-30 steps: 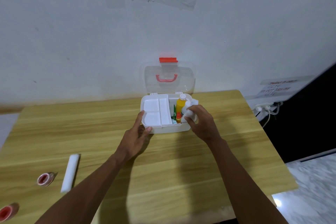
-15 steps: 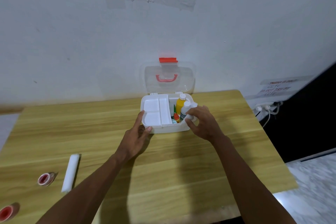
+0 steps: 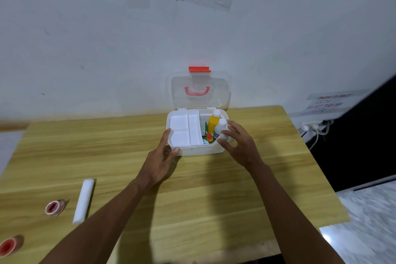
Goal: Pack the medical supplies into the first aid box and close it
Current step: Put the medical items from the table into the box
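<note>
- Head view shows your first aid box (image 3: 198,150) at the far edge of the table (image 3: 192,199), its clear lid (image 3: 201,92) standing open against the wall, red latch (image 3: 199,69) uppermost.
- Your left hand (image 3: 159,162) is spread loosely against the box's near-left corner, thumb and forefinger touching the wall; it steadies rather than grips.
- Your right hand (image 3: 240,146) has fingers splayed open around the white bottle (image 3: 220,129) in the right compartment; the fingertips look close to it, but whether they touch it is not clear.
- That bottle and the yellow bottle (image 3: 213,123) beside it are likely light, rigid plastic with smooth sides; take them around the body, not the cap.
- A white inner tray (image 3: 185,130) fills the left half, empty.
- Well to your left lie a white gauze roll (image 3: 83,200) and two pink tape rolls (image 3: 53,208) (image 3: 9,245).
- Expect the gauze to be soft and squashable: pinch it at mid-length. The tape rolls are light and may roll; pick them up across the rim.
- For closing, push the thin, flexible lid down by its front edge near the latch.
</note>
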